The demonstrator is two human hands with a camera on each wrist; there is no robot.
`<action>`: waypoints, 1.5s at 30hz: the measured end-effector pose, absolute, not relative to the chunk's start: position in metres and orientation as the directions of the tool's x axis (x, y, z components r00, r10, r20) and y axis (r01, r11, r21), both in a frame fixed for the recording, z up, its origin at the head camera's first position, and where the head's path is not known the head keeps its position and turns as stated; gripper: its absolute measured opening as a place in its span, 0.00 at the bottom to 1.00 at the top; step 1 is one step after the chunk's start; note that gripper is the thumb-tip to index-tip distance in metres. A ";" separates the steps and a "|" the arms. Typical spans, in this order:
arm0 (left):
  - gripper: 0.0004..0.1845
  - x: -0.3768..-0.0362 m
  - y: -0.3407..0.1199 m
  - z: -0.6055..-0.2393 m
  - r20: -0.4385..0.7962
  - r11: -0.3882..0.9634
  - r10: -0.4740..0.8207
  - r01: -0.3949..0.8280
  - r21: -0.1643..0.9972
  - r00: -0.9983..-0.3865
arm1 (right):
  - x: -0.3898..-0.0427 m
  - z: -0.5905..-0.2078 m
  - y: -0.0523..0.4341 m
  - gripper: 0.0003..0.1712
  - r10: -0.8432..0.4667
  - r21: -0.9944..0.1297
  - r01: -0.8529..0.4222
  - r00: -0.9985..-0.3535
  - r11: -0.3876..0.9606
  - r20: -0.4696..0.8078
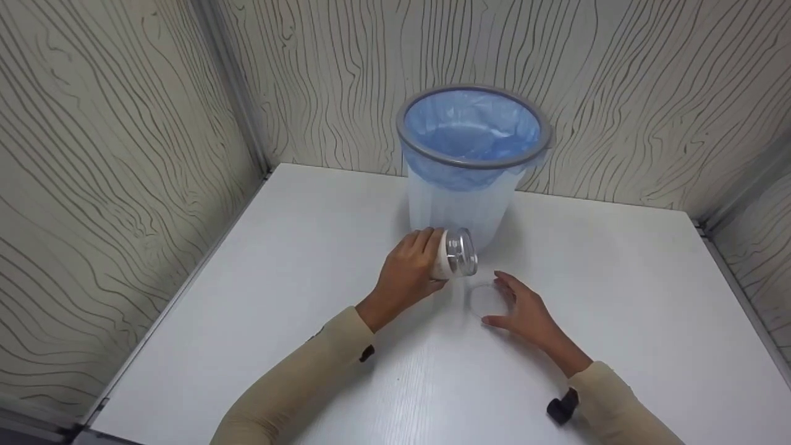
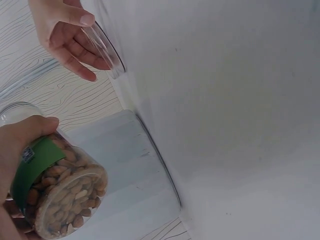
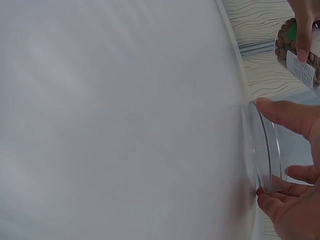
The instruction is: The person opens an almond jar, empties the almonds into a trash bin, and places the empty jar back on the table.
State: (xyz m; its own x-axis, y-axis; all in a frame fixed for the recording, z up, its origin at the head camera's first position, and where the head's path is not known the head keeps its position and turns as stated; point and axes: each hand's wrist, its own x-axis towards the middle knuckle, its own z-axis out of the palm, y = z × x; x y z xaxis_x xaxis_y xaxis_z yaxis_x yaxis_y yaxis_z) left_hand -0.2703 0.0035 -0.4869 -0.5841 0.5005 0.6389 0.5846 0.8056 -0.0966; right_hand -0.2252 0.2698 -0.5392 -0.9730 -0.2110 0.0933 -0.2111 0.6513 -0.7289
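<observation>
My left hand [image 1: 415,262] grips a clear jar [image 1: 456,253] and holds it tilted above the white table [image 1: 296,259], its mouth facing toward the bin. In the left wrist view the jar [image 2: 62,195] is full of brown nuts and has a green label. On the table just below it lies a shallow clear dish [image 1: 485,300]. My right hand [image 1: 508,303] holds the dish by its rim, with the thumb [image 3: 287,116] on one side and the other fingers [image 3: 280,192] on the opposite side. The dish [image 2: 104,47] looks empty.
A translucent waste bin [image 1: 473,148] with a blue liner and grey rim stands at the back of the table, right behind the jar. Wood-grain panel walls [image 1: 111,154] close in the left, back and right sides. Beige sleeves cover both forearms.
</observation>
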 end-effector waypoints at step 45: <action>0.49 -0.269 0.001 -0.487 0.641 0.811 0.494 0.577 -0.097 -0.587 | -0.231 -0.515 0.278 0.60 -0.264 -0.692 -0.217 -0.964 0.689 0.039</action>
State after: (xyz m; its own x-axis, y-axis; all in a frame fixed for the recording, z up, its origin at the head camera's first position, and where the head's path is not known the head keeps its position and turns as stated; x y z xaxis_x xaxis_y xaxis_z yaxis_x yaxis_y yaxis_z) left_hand -0.2695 0.0013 -0.4871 -0.5870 0.4941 0.6413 0.5768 0.8111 -0.0970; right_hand -0.2311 0.2777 -0.5145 -0.9637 -0.2640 0.0389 -0.2166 0.6887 -0.6920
